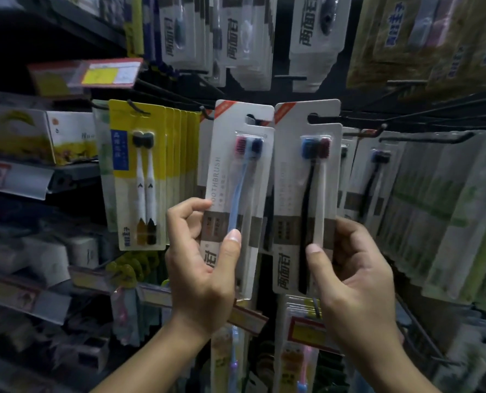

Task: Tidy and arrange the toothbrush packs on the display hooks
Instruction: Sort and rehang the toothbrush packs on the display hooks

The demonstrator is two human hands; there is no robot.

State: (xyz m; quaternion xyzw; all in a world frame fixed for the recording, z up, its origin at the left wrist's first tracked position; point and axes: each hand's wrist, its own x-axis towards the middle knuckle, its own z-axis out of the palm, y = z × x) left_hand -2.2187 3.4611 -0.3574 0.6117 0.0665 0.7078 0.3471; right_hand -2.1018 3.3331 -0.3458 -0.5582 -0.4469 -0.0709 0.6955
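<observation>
So the person had 2 white toothbrush packs up at once. The left hand (200,259) had its grip pinched on the left pack (240,177), thumb across the front, fingers curled round its left edge. The right hand (352,268) held the right pack (307,194) the same way, thumb on the front, fingers behind its right edge. The right pack sat just beside the left pack, edges nearly touching. Left of the left pack hung a yellow pack (139,174) on its hook (136,106). Right of it, a black hook (426,139) stuck out over more hanging packs.
</observation>
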